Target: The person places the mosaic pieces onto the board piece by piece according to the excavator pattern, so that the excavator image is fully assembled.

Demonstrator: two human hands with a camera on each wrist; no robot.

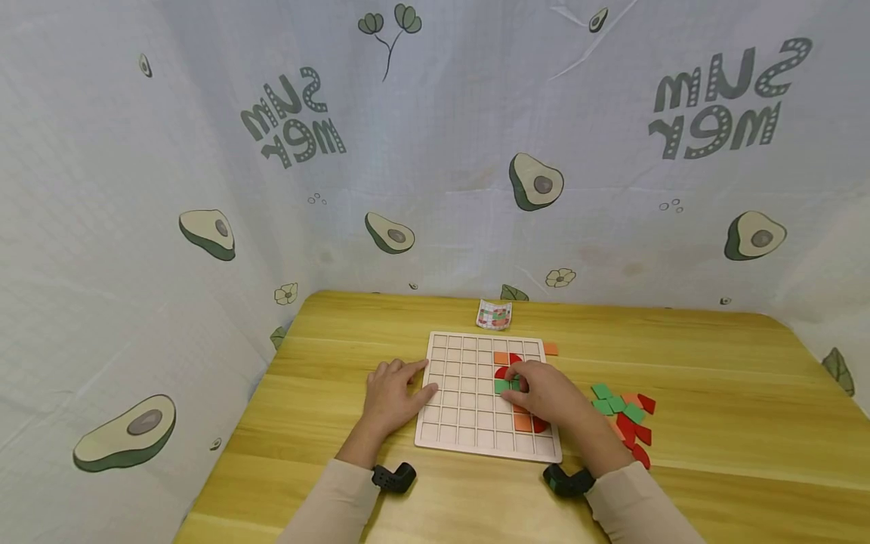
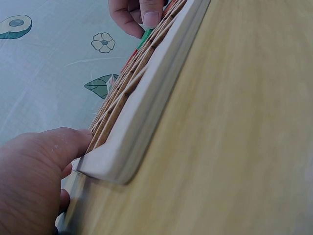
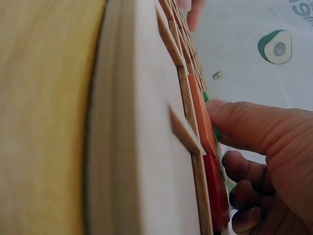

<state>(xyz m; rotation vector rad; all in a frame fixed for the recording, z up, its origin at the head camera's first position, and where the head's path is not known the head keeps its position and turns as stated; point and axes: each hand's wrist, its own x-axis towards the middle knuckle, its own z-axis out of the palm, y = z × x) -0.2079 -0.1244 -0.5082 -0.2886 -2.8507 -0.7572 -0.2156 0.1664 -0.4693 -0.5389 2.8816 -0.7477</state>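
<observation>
Pale wood makes up the gridded board [image 1: 462, 434], which lies flat on the table [image 1: 306, 340] between the person's two hands. Its corners are rounded, and thin raised strips divide it into square cells. Tiles fill some cells towards its right side: an orange square [image 1: 501, 358], a rounded red piece [image 1: 501, 372], a green tile [image 1: 501, 386], all flat and evenly coloured. From where I stand, the right hand [image 1: 549, 394] has thumb and bent forefinger pinching at that green tile; I can't tell whether it is fully seated. The left hand [image 1: 392, 394] grasps nothing, thumb and forefinger loosely extended against the board's left edge. More tiles [image 1: 615, 403], squares and curved shapes, lie scattered to the right. Beyond the board sits a slightly curled printed card [image 1: 494, 315]. Yellowish grain streaks the tabletop; behind hangs wrinkled pale sheeting [image 1: 442, 166] printed with avocados.
</observation>
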